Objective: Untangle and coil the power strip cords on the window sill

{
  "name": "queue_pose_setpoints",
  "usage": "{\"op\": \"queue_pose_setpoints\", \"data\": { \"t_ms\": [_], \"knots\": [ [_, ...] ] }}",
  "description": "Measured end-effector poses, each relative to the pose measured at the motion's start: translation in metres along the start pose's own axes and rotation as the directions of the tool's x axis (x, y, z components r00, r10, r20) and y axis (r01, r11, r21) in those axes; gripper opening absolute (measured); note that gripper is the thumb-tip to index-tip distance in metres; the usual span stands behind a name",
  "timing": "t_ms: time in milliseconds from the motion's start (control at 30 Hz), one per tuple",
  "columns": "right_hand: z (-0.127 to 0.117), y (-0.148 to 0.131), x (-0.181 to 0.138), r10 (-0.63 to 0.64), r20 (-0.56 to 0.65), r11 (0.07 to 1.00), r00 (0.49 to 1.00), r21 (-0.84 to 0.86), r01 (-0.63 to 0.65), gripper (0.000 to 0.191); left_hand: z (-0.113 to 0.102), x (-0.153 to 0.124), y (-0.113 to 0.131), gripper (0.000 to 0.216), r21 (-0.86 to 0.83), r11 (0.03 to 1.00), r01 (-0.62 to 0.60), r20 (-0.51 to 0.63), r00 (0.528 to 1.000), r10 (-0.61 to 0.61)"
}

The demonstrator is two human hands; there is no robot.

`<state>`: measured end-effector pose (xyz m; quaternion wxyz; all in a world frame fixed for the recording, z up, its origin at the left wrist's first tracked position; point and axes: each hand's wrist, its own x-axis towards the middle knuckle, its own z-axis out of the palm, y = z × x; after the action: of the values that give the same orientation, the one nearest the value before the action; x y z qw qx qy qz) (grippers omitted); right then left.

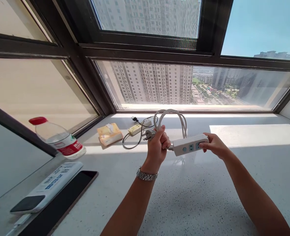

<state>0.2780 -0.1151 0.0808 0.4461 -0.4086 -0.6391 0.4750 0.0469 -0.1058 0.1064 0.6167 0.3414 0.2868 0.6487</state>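
Note:
A white power strip [187, 145] with blue-marked sockets is held above the sill, its right end pinched in my right hand [215, 146]. Its pale cable [181, 119] is looped in coils, and my left hand [158, 144] is wrapped round the gathered cable near the strip's left end. The cable's plug [149, 134] sticks out to the left of that hand, prongs showing. My left wrist wears a metal watch band [147, 175]. Part of the cable is hidden inside my left fist.
Behind my hands lies another power strip [135, 129] with a dark cord, beside a tissue pack [110, 133]. At left are a water bottle [66, 142], a white power bank [49, 185] and a dark tablet-like device [63, 203]. Windows border the speckled sill [184, 196].

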Motion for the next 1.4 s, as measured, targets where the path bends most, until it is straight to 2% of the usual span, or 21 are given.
{"op": "queue_pose_setpoints", "data": {
  "t_ms": [167,233,300,400,533,600,667,733,800,867,1033,1133,1200,1300,1367,1400],
  "knots": [
    [0.011,0.008,0.003,0.026,-0.242,0.981,0.97,0.19,0.021,0.054,0.006,-0.008,-0.011,0.05,0.026,0.996,0.086,0.148,0.985,-0.089],
    [0.024,0.017,0.005,0.051,-0.369,0.955,0.928,0.289,0.062,0.058,0.008,-0.011,-0.015,0.05,0.038,0.993,0.114,0.207,0.971,-0.119],
    [0.038,0.027,0.008,0.074,-0.511,0.929,0.857,0.347,0.127,0.062,0.009,-0.013,-0.02,0.05,0.046,0.991,0.128,0.245,0.96,-0.136],
    [0.051,0.04,0.01,0.073,-0.639,0.928,0.765,0.325,0.183,0.064,0.009,-0.015,-0.024,0.05,0.047,0.99,0.13,0.265,0.954,-0.138],
    [0.052,0.048,0.013,-0.008,-0.699,0.957,0.715,0.202,0.209,0.067,0.007,-0.016,-0.025,0.05,0.032,0.992,0.126,0.274,0.953,-0.13],
    [0.051,0.049,0.013,-0.033,-0.674,0.958,0.738,0.188,0.214,0.075,0.007,-0.016,-0.025,0.05,0.02,0.991,0.131,0.27,0.954,-0.131],
    [0.051,0.048,0.013,-0.011,-0.583,0.951,0.813,0.246,0.189,0.079,0.008,-0.017,-0.027,0.051,-0.009,0.99,0.14,0.253,0.958,-0.133],
    [0.051,0.044,0.012,0.03,-0.486,0.935,0.873,0.323,0.148,0.073,0.009,-0.017,-0.03,0.052,-0.048,0.988,0.145,0.223,0.966,-0.131],
    [0.049,0.039,0.011,0.068,-0.456,0.915,0.887,0.384,0.127,0.063,0.01,-0.015,-0.035,0.054,-0.079,0.986,0.147,0.19,0.973,-0.13],
    [0.044,0.035,0.011,0.109,-0.472,0.895,0.875,0.43,0.12,0.055,0.01,-0.012,-0.04,0.055,-0.089,0.986,0.141,0.161,0.979,-0.126],
    [0.017,0.041,0.013,0.178,-0.538,0.864,0.824,0.487,0.131,0.046,0.001,-0.002,-0.06,0.043,0.019,0.988,0.154,0.109,0.982,-0.155],
    [-0.009,0.063,0.008,0.238,-0.566,0.844,0.789,0.523,0.12,0.044,-0.007,0.001,-0.081,0.037,0.092,0.956,0.279,0.085,0.954,-0.287],
    [-0.032,0.082,-0.001,0.305,-0.587,0.854,0.75,0.517,0.057,0.041,-0.005,0.004,-0.102,0.034,0.162,0.899,0.406,0.048,0.907,-0.418],
    [-0.076,0.105,-0.018,0.402,-0.661,0.876,0.634,0.48,-0.055,0.032,0.014,0.013,-0.138,0.029,0.268,0.789,0.553,0.001,0.818,-0.575],
    [-0.111,0.112,-0.031,0.435,-0.72,0.879,0.541,0.471,-0.079,0.026,0.032,0.019,-0.156,0.03,0.31,0.752,0.582,0.016,0.787,-0.616],
    [-0.129,0.113,-0.037,0.45,-0.755,0.879,0.476,0.468,-0.089,0.024,0.04,0.021,-0.161,0.034,0.333,0.745,0.578,0.027,0.784,-0.62]
  ]
}}
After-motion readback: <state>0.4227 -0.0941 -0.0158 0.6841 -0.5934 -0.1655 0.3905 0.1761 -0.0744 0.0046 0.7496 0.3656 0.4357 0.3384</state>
